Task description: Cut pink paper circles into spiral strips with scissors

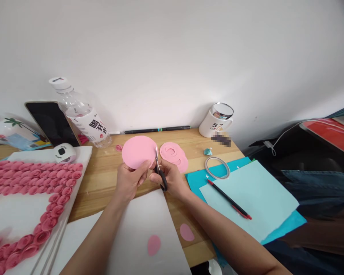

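A pink paper circle (139,151) is pinched at its lower edge by my left hand (132,179), thumb on top. My right hand (172,177) grips small black-handled scissors (163,179), whose blades point up along the circle's right edge. Whether the blades are cutting into the paper I cannot tell. Just right of the scissors lies a pink paper spiral (174,157) on the wooden table. Two loose pink paper petals lie nearer to me, one (154,245) on a white sheet (137,217) and one (187,232) on the wood.
At left, rows of pink paper roses (50,223) cover a white board. A bottle (87,122) and phone (53,122) stand behind it. A mug (215,120) stands by the wall. Right: tape roll (227,173), pen (229,198), pale blue paper (255,194).
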Motion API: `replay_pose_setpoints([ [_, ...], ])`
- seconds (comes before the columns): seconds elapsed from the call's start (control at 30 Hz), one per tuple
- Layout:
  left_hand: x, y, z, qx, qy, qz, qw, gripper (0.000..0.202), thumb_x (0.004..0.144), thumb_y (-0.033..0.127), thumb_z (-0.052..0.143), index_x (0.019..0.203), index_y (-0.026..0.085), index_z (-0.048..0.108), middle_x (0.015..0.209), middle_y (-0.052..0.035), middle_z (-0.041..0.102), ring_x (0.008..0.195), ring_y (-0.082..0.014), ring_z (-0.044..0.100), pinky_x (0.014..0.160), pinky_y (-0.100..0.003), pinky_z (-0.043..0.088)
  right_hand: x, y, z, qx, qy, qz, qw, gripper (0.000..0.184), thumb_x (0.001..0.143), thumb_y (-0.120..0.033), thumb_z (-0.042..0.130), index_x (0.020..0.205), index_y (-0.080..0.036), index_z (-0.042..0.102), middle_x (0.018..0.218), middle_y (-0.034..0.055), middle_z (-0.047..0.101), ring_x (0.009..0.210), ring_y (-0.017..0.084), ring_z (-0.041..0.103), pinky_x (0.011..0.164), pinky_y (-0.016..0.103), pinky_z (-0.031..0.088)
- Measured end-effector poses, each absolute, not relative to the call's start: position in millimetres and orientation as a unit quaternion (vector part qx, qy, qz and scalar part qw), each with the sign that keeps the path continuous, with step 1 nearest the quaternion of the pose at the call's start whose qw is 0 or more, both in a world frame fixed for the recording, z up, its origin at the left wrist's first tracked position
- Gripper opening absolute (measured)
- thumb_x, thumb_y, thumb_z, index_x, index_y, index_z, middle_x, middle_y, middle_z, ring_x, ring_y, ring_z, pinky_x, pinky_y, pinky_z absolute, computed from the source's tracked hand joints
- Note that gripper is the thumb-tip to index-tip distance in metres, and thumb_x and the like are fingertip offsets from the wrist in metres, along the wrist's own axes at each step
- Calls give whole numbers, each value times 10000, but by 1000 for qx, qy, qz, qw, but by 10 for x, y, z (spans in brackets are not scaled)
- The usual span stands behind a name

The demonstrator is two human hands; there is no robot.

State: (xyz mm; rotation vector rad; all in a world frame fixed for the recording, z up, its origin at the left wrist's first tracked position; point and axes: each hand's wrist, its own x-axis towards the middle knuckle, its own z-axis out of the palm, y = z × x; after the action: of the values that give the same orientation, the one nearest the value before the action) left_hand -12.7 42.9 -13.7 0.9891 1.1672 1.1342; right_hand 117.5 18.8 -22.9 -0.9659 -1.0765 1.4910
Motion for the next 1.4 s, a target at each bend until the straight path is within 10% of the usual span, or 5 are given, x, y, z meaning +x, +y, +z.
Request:
replay_pose_setpoints([
  [0.5,-109,415,-87,399,467,491,617,304,638,317,710,448,132,562,399,4,539,278,-65,418,275,-198,305,1152,177,-261,-388,-432,642,502,410,575,-439,801,729,-182,521,530,-58,502,433,67,383,431,206,278],
  [1.4,-127,431,-94,426,489,469,600,277,601,304,709,453,148,535,317,61,371,296,-29,283,320,-197,193,1194,188,-242,-406,-456,607,509,445,563,-473,802,789,-176,560,570,-62,452,502,69,357,460,202,265],
])
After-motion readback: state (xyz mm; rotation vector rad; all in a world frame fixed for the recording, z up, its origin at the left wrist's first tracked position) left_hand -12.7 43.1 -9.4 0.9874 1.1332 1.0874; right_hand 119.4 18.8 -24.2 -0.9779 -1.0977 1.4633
